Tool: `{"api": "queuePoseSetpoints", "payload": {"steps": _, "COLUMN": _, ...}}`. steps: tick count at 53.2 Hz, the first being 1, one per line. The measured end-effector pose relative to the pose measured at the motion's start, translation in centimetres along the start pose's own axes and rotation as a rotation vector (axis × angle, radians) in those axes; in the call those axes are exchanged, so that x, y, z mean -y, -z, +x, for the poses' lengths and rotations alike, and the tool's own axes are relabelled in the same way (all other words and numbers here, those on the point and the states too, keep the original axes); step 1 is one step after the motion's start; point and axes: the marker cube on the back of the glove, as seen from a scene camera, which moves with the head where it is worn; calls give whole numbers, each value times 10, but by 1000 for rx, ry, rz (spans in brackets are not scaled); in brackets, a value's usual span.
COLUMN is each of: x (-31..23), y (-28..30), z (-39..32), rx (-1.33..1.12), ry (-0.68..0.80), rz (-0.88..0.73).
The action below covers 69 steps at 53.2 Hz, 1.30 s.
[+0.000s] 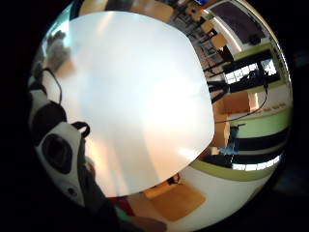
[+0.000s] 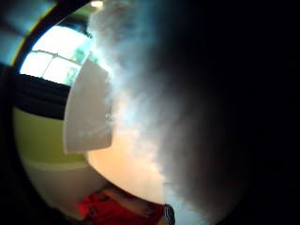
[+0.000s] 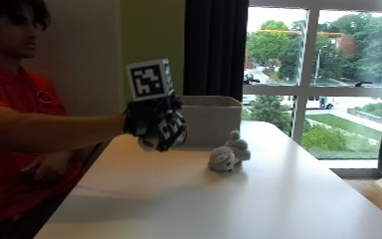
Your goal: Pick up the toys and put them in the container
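Here, the gloved right hand (image 3: 154, 124) hangs above the desk (image 3: 257, 199), apparently clamped on a pale toy. A grey toy (image 3: 229, 154) sits beside the container (image 3: 207, 119).

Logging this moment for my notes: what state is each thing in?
Grey plush toy: lying on the table, untouched, just in front of the container.
Container: upright on the table, top open.
Gloved right hand: raised above the table in front of the container; its grip can't be judged from here.
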Motion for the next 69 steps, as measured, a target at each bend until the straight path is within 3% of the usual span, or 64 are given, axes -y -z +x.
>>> {"api": "queuePoseSetpoints", "payload": {"steps": 18, "x": 57, "y": 97, "z": -132, "rx": 36, "ry": 198, "rz": 98}}
{"api": "queuePoseSetpoints", "payload": {"steps": 45, "x": 94, "y": 123, "z": -318, "rx": 109, "ry": 407, "rz": 124}}
{"api": "queuePoseSetpoints", "payload": {"steps": 53, "x": 92, "y": 119, "z": -359, "rx": 110, "ry": 402, "rz": 52}}
{"api": "queuePoseSetpoints", "payload": {"steps": 69, "x": 81, "y": 95, "z": -370, "rx": 93, "ry": 479, "rz": -156}}
